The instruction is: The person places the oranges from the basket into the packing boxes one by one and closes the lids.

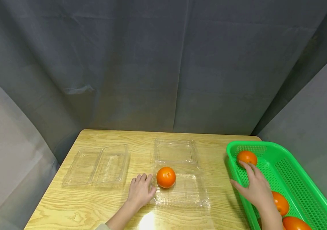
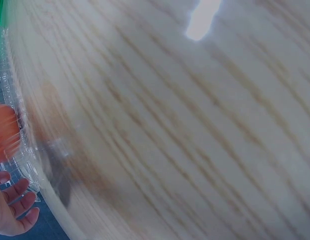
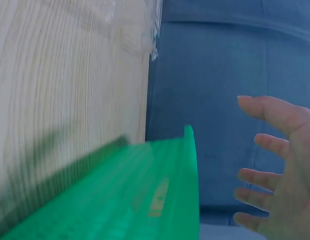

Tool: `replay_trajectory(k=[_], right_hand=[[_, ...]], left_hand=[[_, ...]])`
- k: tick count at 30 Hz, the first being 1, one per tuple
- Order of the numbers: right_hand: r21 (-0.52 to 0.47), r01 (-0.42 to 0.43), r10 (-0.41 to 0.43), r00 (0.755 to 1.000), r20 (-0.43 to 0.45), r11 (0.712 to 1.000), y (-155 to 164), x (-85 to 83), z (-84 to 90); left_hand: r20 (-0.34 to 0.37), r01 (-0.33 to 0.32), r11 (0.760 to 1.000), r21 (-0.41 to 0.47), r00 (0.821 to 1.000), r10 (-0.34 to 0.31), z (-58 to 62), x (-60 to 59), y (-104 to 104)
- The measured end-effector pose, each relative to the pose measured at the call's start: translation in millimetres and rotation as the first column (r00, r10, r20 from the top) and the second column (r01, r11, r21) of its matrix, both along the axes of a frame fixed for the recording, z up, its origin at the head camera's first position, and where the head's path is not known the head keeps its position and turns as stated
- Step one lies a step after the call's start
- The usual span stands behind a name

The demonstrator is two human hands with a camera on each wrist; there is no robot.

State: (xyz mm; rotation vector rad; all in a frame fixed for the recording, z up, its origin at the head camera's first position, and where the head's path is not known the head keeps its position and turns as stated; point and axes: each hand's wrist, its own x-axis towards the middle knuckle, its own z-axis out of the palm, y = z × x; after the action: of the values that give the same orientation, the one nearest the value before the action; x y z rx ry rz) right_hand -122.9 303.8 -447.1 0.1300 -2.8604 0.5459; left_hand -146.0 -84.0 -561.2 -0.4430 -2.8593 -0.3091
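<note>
Four oranges (image 1: 166,177), two clamshell boxes (image 1: 180,188).

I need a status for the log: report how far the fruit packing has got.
Done: one orange sits in the open clear clamshell box, its edge under the left hand. In hand: the right hand, fingers spread, reaches into the green basket toward another orange, not yet gripped. Left: that fruit, at least two more near the wrist, and a second clamshell without fruit.
</note>
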Motion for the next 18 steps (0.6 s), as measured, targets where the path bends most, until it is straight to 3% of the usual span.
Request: replay_trajectory(k=[9, 18], right_hand=[[0.014, 0.052, -0.053, 0.997, 0.063, 0.999, 28, 19.4, -6.6], [0.049, 0.03, -0.036, 0.99, 0.14, 0.998, 45, 32.6, -11.2]], left_hand=[[-0.011, 0.004, 1.0, 0.007, 1.0, -0.004, -0.4, 0.0, 0], [-0.024, 0.008, 1.0, 0.01, 1.0, -0.008, -0.8, 0.2, 0]])
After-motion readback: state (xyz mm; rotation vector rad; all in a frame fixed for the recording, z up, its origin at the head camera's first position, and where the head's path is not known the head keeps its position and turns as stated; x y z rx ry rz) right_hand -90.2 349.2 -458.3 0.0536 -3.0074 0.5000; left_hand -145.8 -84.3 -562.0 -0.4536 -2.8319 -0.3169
